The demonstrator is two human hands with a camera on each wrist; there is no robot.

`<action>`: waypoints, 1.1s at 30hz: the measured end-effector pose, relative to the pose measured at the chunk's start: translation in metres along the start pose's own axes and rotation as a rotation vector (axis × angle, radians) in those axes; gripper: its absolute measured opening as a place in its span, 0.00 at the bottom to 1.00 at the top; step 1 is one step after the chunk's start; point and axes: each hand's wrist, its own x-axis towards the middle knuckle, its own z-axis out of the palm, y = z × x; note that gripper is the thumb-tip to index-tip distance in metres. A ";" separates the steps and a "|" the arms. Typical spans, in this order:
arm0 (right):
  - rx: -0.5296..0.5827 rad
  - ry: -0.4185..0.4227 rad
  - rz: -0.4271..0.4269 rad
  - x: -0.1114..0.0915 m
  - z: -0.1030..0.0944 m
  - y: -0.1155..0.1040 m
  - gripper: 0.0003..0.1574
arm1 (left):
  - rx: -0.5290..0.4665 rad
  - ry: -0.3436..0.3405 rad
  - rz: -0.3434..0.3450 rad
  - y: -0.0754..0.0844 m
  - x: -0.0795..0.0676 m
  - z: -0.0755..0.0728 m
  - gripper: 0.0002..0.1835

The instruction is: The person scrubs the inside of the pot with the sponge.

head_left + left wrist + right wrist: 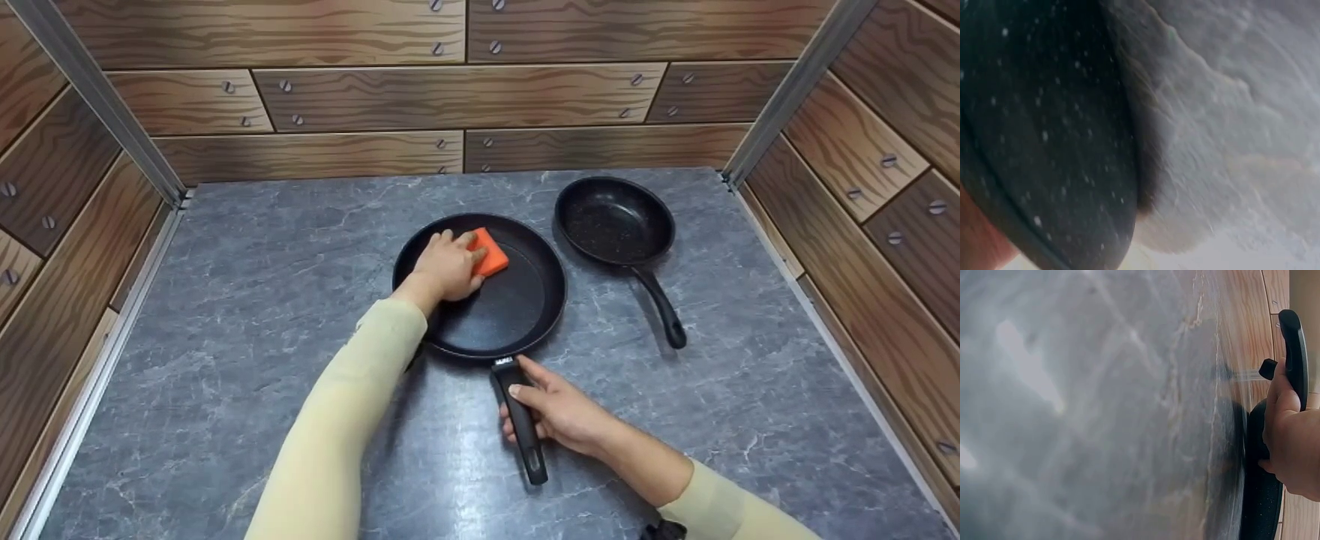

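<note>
A big, round, black metal-looking frying pan [510, 315] sits near the middle of the grey, marble-look tabletop [262, 247]; its long black handle [531, 454] points back toward the person. The right hand [562, 412] grips this handle close to the pan; its thumb is on top and some fingers wrap underneath. The left hand [448, 268] is inside the pan, up toward the left; its fingers are bent over a flat, square, orange sponge [493, 259] and look clamped on it, with the sponge against the pan's inside. A smaller round black frying pan [616, 225] sits to the right; no hand touches it. The step in hand seems to be wiping the big pan's inside; the next move seems to call for sliding the sponge flat over the bare lower right part; the right hand should hold firm, so the pan does not spin.
</note>
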 end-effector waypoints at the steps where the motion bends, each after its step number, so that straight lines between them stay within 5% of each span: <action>1: 0.000 0.000 0.000 0.000 0.000 0.000 0.52 | 0.001 -0.004 -0.004 -0.001 -0.001 0.000 0.32; 33: -0.005 -0.004 -0.015 0.001 0.000 0.002 0.53 | 0.059 -0.024 0.008 -0.030 -0.026 -0.002 0.31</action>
